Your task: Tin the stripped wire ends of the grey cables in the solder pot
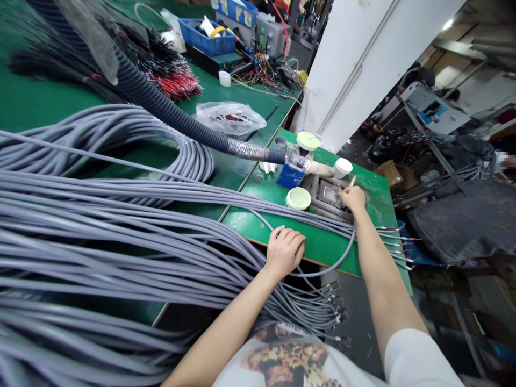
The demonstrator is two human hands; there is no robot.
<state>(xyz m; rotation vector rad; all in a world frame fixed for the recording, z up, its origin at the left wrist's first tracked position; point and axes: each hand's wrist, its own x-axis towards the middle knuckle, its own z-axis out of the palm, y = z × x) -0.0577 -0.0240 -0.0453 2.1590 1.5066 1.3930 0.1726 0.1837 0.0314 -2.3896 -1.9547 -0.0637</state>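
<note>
Grey cables (121,236) lie across the green bench (322,250) under both arms. Right hand (352,200) has its fingers nearly closed and seems to hold a small tan-handled tool (353,181) above a square metal tray (328,192). Left hand (285,251) rests half-curled, holding nothing visible.

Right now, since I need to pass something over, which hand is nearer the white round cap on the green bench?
The right hand is nearer, just below the white round cap. The left hand is farther off, down and left on the green bench.
</note>
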